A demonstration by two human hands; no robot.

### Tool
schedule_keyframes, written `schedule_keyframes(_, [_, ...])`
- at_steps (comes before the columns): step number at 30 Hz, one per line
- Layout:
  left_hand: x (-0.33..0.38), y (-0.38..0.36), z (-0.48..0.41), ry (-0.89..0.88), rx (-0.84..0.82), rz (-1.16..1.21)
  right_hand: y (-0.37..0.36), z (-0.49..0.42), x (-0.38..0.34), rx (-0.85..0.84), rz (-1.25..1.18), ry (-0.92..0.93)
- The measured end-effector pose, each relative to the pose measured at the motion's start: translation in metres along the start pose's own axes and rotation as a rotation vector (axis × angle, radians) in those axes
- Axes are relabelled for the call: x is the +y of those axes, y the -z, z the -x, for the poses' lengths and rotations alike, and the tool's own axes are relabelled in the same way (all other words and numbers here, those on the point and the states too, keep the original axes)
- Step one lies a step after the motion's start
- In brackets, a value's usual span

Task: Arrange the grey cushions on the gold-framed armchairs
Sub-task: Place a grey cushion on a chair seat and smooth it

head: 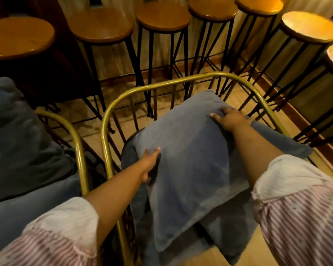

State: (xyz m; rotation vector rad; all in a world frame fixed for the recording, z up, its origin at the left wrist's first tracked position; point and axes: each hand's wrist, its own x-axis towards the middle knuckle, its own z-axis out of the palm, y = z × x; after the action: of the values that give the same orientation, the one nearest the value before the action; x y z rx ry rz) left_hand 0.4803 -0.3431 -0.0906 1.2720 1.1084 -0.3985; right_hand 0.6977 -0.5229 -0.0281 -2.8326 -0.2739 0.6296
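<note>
hands (230, 119) on grey cushion (190, 166)

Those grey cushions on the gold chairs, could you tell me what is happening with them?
A person is placing a grey cushion on the gold-framed armchair. The right hand grips its far corner; the left hand presses flat on its left edge. Another cushion already sits in the neighbouring armchair. Wooden bar stools stand behind.

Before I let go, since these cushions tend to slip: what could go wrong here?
1. The grey cushion lies tilted across the seat cushion, so it may slide forward once the left hand and right hand release it.
2. It stands away from the gold frame, so it may flop backward.
</note>
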Motion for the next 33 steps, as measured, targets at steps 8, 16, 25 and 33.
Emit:
schedule_keyframes(8, [0.006, -0.008, -0.046, 0.115, 0.062, 0.035, 0.004, -0.04, 0.021, -0.112, -0.207, -0.208])
schedule_keyframes(16, [-0.038, -0.009, -0.042, 0.106, 0.055, 0.333, -0.017, -0.022, 0.058, -0.042, -0.444, -0.232])
schedule_keyframes(25, [-0.039, -0.018, 0.014, -0.178, 0.196, 0.403, 0.002, 0.031, 0.086, 0.119, -0.56, -0.161])
schedule_keyframes(33, [-0.039, 0.002, 0.127, -0.53, 0.398, 0.377, 0.013, 0.134, 0.097, 0.196, -0.78, -0.065])
